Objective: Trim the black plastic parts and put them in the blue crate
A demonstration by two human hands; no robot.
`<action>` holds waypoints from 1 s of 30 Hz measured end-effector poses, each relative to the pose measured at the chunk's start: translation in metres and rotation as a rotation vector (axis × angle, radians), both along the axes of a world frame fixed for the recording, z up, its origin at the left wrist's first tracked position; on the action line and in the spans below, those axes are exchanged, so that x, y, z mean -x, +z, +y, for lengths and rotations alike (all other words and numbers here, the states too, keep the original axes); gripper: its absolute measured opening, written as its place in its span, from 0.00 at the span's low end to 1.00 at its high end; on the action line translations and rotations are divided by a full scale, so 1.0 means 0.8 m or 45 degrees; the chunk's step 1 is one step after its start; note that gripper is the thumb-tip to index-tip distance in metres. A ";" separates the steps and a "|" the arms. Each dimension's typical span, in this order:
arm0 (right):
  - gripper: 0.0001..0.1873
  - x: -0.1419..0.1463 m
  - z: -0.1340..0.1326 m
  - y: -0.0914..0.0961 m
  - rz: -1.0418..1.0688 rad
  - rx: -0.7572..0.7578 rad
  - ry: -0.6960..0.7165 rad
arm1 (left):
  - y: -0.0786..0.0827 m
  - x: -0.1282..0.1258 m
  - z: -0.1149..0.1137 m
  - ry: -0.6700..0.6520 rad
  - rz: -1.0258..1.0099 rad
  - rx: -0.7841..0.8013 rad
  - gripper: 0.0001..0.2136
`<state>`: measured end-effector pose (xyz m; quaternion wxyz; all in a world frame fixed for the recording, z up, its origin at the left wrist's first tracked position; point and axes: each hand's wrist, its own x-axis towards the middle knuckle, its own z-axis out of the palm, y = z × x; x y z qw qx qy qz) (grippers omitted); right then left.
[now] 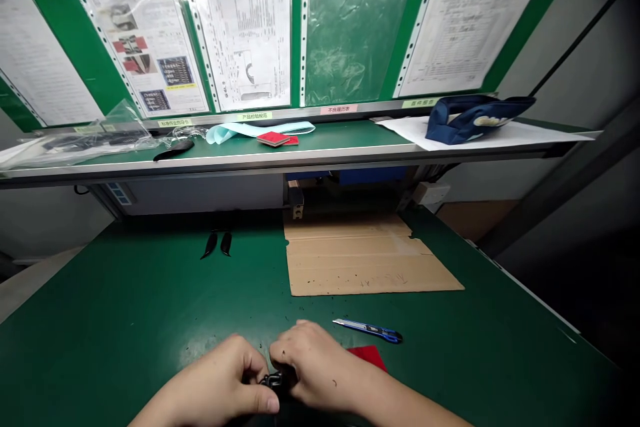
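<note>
My left hand (227,377) and my right hand (313,363) meet at the near edge of the green table (125,320). Both are closed around a small black part (273,381) pinched between their fingers; most of it is hidden. A red piece (369,355) lies on the table just behind my right wrist. A blue utility knife (370,330) lies a little beyond my right hand, its blade pointing left.
A flat cardboard sheet (360,257) lies mid-table. Two small black curved parts (217,243) sit to its left. The shelf (300,153) above carries plastic bags (75,137), red pads (274,139), a light blue strip (260,129), paper and a dark blue pouch (470,117).
</note>
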<state>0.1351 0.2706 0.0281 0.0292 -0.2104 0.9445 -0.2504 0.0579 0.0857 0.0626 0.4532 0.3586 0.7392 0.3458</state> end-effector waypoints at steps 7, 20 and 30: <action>0.09 0.012 0.034 0.042 -0.147 -0.094 0.347 | 0.036 0.008 -0.002 -0.255 0.632 0.028 0.21; 0.22 -0.001 -0.003 -0.023 -0.161 0.128 -0.655 | -0.069 -0.021 -0.006 1.355 -0.784 -0.474 0.12; 0.21 0.020 -0.018 -0.029 -0.050 0.053 -0.552 | -0.067 -0.049 -0.008 1.726 -1.479 -0.511 0.02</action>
